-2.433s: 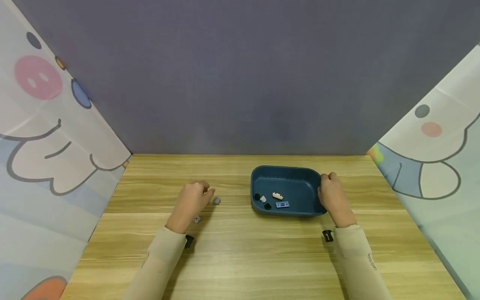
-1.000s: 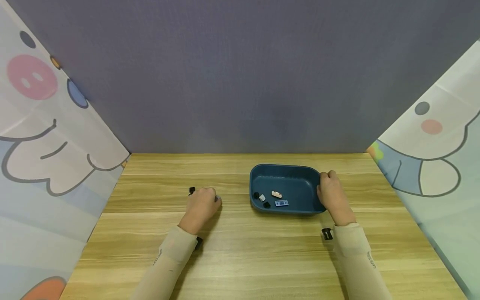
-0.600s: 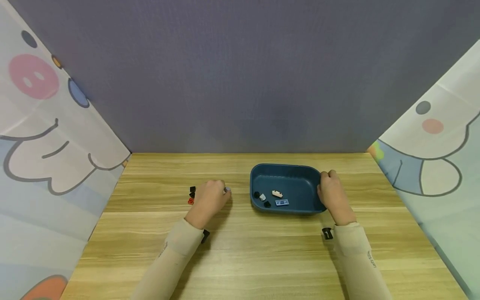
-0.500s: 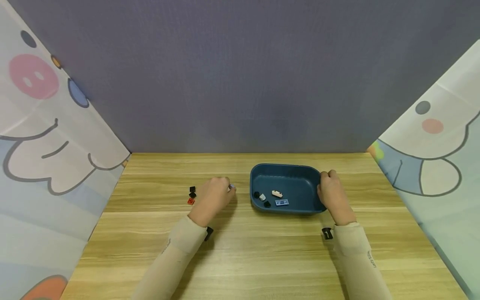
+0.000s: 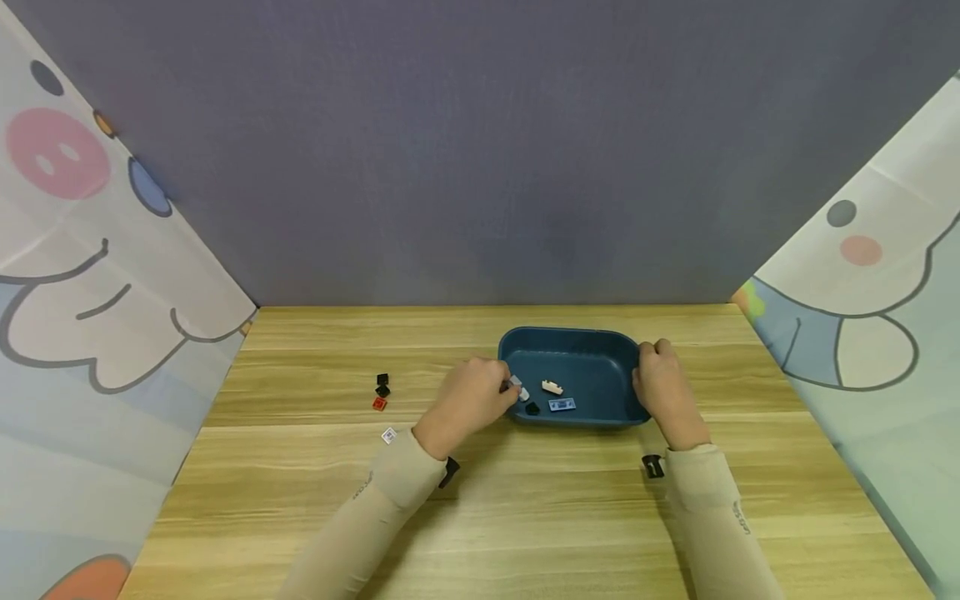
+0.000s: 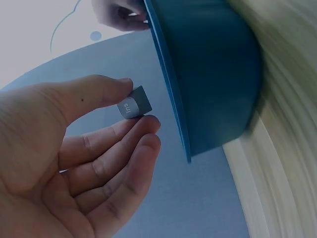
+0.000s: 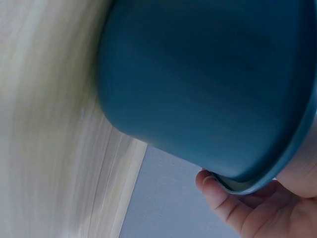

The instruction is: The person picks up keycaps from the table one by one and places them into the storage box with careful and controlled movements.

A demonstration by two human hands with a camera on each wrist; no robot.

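Note:
My left hand (image 5: 471, 398) pinches a grey keycap (image 6: 134, 102) marked "Ins" between thumb and fingertips, at the left rim of a dark blue bin (image 5: 596, 371). In the left wrist view the keycap is apart from the bin's wall. My right hand (image 5: 666, 390) grips the rim at the bin's right end, fingers curled over it. Inside the bin lie a white keycap (image 5: 524, 395), a black keycap (image 5: 532, 408), a cream piece (image 5: 552, 387) and a light blue oblong keycap (image 5: 562, 404). My left fingers partly cover the bin's left end.
Left of the bin, two black keycaps (image 5: 382, 385) and a red keycap (image 5: 379, 403) lie on the wooden table (image 5: 555, 517). A white keycap (image 5: 389, 435) sits close to my left sleeve. A grey panel (image 5: 480, 150) stands along the back edge.
My left hand has taken the grey keycap from the table and carried it right to the bin's left rim, uncovering the loose keycaps. My right hand has kept its grip.

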